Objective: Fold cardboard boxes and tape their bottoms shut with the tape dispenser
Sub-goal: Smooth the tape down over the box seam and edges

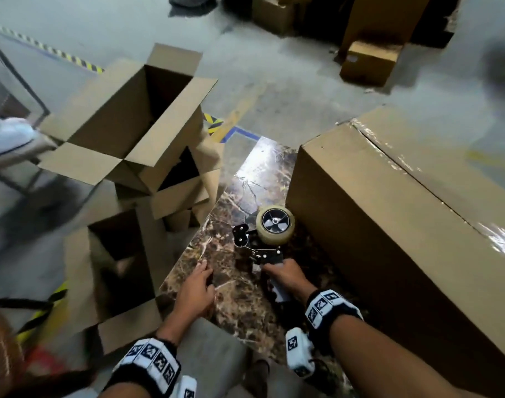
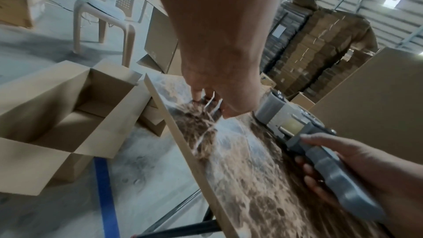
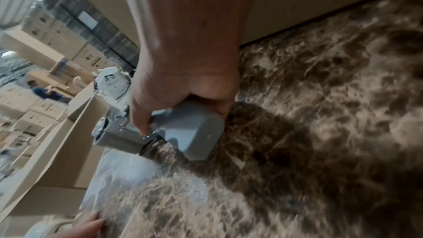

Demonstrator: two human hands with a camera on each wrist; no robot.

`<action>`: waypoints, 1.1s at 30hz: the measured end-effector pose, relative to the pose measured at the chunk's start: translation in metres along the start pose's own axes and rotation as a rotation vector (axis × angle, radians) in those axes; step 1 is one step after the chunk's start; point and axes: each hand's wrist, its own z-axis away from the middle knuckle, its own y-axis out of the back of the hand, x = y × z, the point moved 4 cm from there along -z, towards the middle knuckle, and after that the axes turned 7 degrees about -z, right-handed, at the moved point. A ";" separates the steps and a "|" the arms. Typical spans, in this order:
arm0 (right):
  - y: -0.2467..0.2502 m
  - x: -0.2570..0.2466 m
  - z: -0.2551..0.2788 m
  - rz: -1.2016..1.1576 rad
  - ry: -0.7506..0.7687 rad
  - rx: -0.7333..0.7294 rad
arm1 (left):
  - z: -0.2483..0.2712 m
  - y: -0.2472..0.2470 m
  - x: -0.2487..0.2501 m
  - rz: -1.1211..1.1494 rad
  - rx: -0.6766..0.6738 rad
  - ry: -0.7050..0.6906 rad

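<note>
At the left of the head view, several open brown cardboard boxes [image 1: 125, 122] stand stacked on the grey floor beside the tabletop, flaps splayed upward. Just right of them the left hand [image 1: 195, 291] lies on the left edge of the glossy brown marble-patterned tabletop [image 1: 240, 308], its fingers [image 1: 202, 267] loosely extended, holding nothing. Further right, the right hand [image 1: 288, 275] has its fingers clenched round the grey handle of the grey-and-black tape dispenser with its beige tape roll [image 1: 270, 237], which sits low on the tabletop at the centre of the frame; whether it rests there fully or is just lifted I cannot tell. At the right lies the large closed brown cardboard box [image 1: 395, 214], clear tape shining along its top seam, its side just beside the dispenser. That box looks already sealed, so the step in hand seems to be parking or taking up the dispenser between boxes. To do it well, keep the handle firmly gripped and the cutting blade pointed away from the left hand. The big box crowds the right of the tabletop, leaving only a narrow strip of working room, and the pile on the left hems in any reach off that edge.
</note>
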 end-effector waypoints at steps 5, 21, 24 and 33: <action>0.026 -0.032 0.020 0.548 0.158 0.038 | -0.008 0.034 0.013 0.073 0.005 0.056; 0.194 -0.129 0.126 0.934 0.427 0.791 | -0.163 0.195 0.416 -0.047 0.097 -0.664; 0.202 -0.110 0.110 0.900 0.310 0.787 | -0.188 0.177 0.427 -0.036 -0.044 -0.647; 0.201 -0.109 0.108 0.952 0.310 0.794 | -0.216 0.182 0.406 0.168 -0.302 -0.492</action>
